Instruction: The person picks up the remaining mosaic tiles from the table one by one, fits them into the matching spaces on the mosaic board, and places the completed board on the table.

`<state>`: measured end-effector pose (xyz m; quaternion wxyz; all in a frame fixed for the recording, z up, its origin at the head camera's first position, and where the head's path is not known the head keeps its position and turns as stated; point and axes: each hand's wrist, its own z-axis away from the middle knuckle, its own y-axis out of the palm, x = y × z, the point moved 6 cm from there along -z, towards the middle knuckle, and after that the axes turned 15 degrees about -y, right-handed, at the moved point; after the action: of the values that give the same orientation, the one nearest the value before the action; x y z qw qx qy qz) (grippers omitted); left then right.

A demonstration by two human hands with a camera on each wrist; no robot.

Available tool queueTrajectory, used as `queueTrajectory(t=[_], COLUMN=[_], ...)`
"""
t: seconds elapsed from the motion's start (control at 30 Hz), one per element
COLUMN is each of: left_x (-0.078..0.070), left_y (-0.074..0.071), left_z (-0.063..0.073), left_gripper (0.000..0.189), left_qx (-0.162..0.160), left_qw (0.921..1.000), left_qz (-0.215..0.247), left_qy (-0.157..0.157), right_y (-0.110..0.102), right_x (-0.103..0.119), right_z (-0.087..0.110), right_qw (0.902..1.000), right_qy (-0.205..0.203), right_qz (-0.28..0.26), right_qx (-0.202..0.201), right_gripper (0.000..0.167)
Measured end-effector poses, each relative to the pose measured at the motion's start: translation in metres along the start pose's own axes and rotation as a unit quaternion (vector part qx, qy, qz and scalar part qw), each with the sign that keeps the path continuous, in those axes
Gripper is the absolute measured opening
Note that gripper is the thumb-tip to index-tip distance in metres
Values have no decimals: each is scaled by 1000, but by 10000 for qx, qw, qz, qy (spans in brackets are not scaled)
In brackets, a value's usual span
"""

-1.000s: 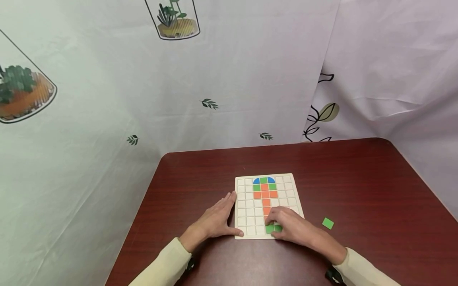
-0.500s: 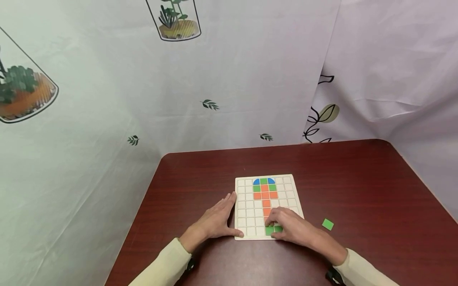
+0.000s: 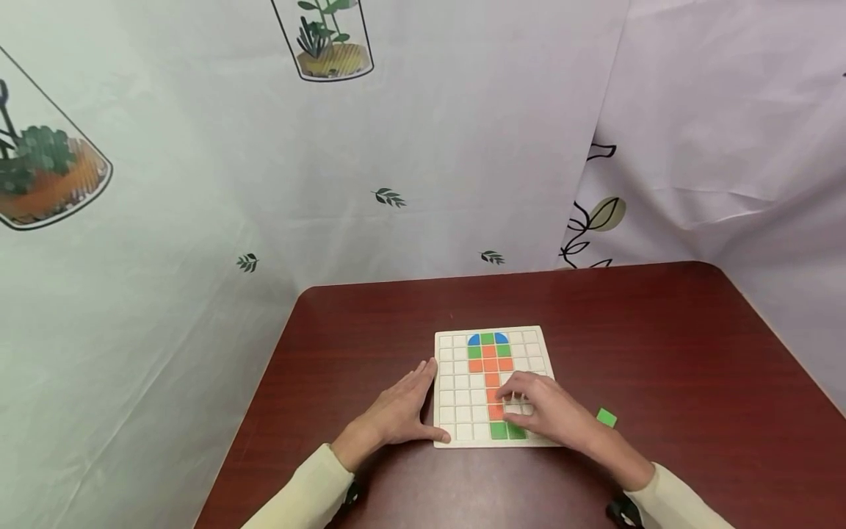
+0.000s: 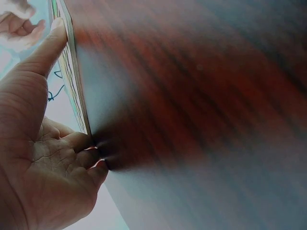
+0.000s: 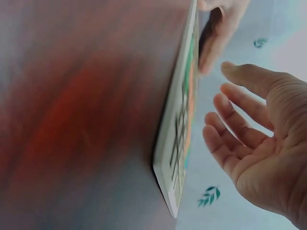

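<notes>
A cream grid board (image 3: 456,382) lies on the table, with blue, green and orange tiles set in a column pattern. The left hand (image 3: 396,408) steadies its left edge: straight fingers along the side, thumb on the near left corner. In the left wrist view, thumb and fingertips of the left hand (image 4: 43,134) meet the board's edge (image 4: 74,62). Just over the lower right of the board hovers the right hand (image 3: 548,411), fingers loosely bent and holding nothing. The right wrist view shows that hand (image 5: 254,134) raised off the board (image 5: 175,139). Two green tiles (image 3: 507,430) sit in the bottom row.
One loose green tile (image 3: 606,418) lies on the dark red table (image 3: 694,367), right of the board and partly behind the right forearm. A pale printed curtain (image 3: 429,147) hangs along the table's far and left sides.
The right hand has lifted from the bottom-row green tiles and shifted up and slightly right, uncovering more of them. The left hand stays at the board's edge. The view has tilted slightly.
</notes>
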<state>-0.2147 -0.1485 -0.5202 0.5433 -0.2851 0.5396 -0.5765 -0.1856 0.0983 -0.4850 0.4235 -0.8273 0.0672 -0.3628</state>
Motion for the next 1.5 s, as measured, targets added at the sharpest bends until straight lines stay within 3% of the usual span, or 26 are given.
queueTrajectory(t=[0.3,0.6,0.8,1.13,1.5], left_x=[0,-1,-1,0,0], left_y=[0,-1,-2,-1,0], left_z=[2,3,2,2,1], left_gripper=[132,132,132,132,133], left_qx=[44,23,24,18,16], left_qw=[10000,10000,10000,10000,10000], left_qz=[18,28,14,-1,23], left_qy=[-4,-12,-16,-26,-24], right_y=[-42,-91,-110,-117,-104], right_x=[-12,-28,-35,-43,-51], right_z=[11,39,63,88,105], right_qw=[9925,9766,9649,9588,9614], right_qy=[225,645,749,1197,1314], right_qz=[333,935,1219,1170,1134], right_qx=[-1157,-1828,-2201,-2294,-2134], right_gripper=[36,37,36,36,34])
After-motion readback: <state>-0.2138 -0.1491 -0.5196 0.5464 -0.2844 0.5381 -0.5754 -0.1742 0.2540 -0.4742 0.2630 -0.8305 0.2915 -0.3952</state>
